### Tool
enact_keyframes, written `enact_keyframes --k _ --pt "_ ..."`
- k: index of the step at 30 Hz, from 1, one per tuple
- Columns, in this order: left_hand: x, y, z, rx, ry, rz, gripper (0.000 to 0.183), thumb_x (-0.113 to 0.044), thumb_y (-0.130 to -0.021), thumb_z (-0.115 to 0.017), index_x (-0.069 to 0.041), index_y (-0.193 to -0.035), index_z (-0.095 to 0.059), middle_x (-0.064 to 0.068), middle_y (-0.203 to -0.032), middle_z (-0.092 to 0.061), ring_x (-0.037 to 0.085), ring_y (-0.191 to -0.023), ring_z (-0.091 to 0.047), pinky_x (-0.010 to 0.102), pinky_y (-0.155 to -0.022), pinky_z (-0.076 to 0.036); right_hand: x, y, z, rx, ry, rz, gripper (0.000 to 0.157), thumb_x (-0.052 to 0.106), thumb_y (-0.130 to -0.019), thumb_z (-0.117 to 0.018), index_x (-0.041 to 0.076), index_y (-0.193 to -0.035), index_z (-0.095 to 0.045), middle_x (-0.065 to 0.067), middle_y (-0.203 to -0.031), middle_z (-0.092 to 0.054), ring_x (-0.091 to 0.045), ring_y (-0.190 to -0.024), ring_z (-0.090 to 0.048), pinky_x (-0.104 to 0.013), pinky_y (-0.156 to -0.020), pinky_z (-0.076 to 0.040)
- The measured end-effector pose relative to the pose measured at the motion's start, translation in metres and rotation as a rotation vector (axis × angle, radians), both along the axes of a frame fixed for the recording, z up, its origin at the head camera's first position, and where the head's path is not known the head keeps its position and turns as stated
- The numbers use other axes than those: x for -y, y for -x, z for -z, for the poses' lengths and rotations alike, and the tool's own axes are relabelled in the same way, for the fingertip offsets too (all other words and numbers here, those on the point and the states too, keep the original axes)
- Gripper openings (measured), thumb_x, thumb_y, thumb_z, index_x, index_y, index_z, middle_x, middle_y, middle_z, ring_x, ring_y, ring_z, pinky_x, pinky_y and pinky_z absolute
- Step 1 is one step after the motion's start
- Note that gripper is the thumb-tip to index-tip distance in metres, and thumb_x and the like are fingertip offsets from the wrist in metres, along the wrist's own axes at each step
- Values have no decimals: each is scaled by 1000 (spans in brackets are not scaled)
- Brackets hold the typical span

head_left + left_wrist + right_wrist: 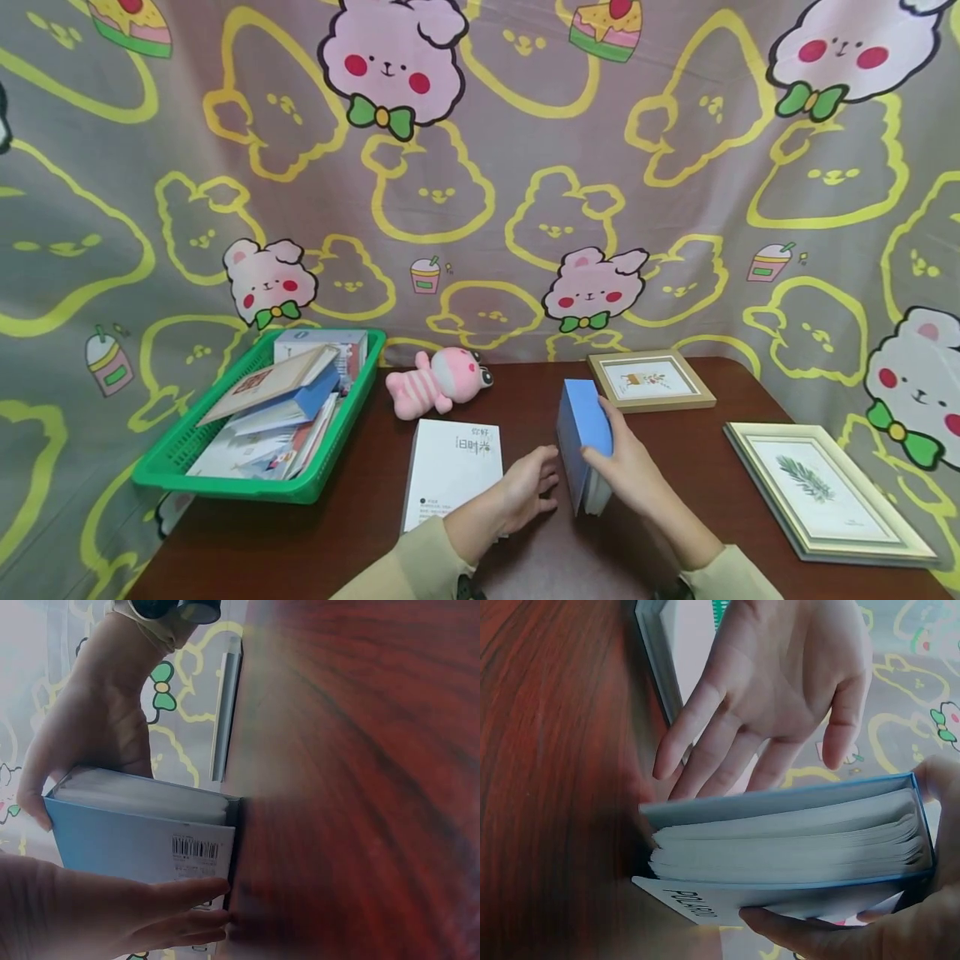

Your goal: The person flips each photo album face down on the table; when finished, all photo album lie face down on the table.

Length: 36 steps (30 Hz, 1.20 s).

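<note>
A thick blue photo album [583, 446] stands on edge on the table with its spine up. My right hand [628, 457] grips it across the spine, thumb on one cover and fingers on the other. In the right wrist view the page edges [795, 844] show between the covers, with printed letters on the cover. Just left of the album, my left hand [525, 490] is held with loosely extended fingers near the cover that bears a barcode [195, 847]; whether they touch it I cannot tell. Beside that hand lies a white book [452, 475], partly covered by the left wrist.
A green basket [300, 492] holding several books and albums stands at the left. Behind the white book lies a pink striped plush toy [435, 385]. Two framed pictures are on the right, a wooden frame [651, 407] at the back and a pale frame [862, 554] nearer.
</note>
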<state>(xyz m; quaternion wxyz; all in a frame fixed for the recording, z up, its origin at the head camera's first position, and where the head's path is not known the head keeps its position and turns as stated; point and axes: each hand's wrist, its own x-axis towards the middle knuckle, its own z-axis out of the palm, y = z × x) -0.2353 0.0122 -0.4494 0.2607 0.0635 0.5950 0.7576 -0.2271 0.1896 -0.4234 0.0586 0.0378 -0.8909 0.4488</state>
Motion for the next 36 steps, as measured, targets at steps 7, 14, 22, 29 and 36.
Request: enact_keyframes --k 7,14,22,29,36 --pt "-1 2 2 -3 -6 7 69 -28 -107 -33 15 -156 -11 42 -159 -8 55 -148 -12 70 -113 -21 -6 0 1 9 81 14 80 16 -93 -57 -6 -158 -16 -35 -157 -28 -48 -132 -42 -61 -105 -37" --pt "-3 4 1 -18 26 30 65 -27 -108 -30 16 -154 -16 37 -160 -17 51 -149 -17 69 -113 -23 -13 1 -2 4 54 3 69 12 -96 -50 -13 -155 -24 -35 -154 -30 -47 -137 -37 -60 -112 -30" --pt "-5 5 1 -10 31 16 67 -28 -107 -32 17 -154 -15 36 -161 -15 51 -149 -14 70 -112 -24 -18 4 -2 30 -49 -9 59 9 -101 -41 -18 -152 -26 -35 -159 -25 -47 -149 -21 -57 -119 -18" --pt "-4 3 0 -17 32 5 70 -29 -106 -34 18 -153 -13 39 -160 -13 53 -149 -11 71 -110 -25 -19 5 2 119 -97 61 61 16 -102 -40 -16 -152 -28 -36 -152 -36 -50 -141 -36 -62 -112 -31" --pt "-3 3 -2 -24 36 15 70 -29 -106 -34 16 -155 -11 39 -160 -11 53 -149 -8 72 -109 -27 -20 6 4 124 -122 92 61 20 -101 -46 -13 -150 -31 -39 -146 -42 -54 -132 -46 -63 -104 -38"
